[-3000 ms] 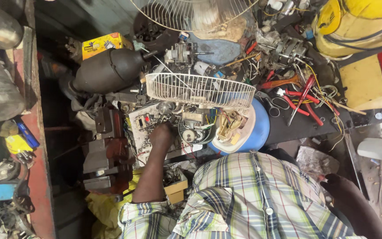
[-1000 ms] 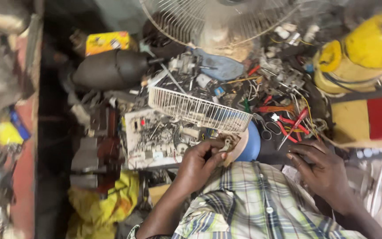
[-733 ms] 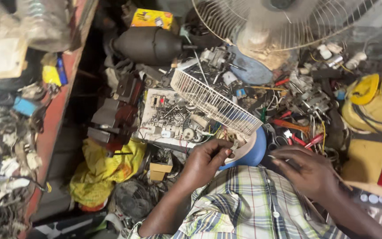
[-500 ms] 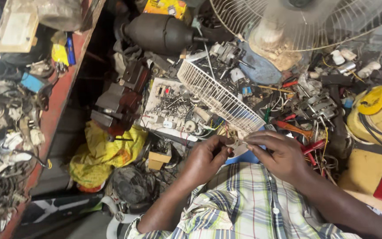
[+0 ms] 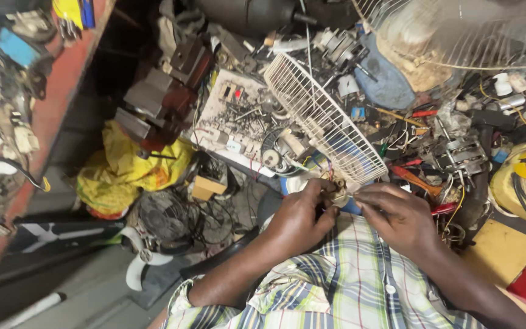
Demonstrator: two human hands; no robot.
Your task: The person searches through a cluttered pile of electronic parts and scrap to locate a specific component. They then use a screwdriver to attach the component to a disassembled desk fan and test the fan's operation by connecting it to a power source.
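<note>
Part: small pale motor piece, centre frame, under white fan guard; judged light, fragile wires.
L hand: pinched on part.
R hand: fingertips closed on it.
Grip: take by body, not leads.

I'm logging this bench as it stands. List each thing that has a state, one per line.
Left hand: closed, pinching a small part.
Right hand: fingertips on the same small part.
White fan guard: detached, tilted among the clutter.
Circuit board: bare, lying flat.
Yellow cloth: crumpled.
</note>
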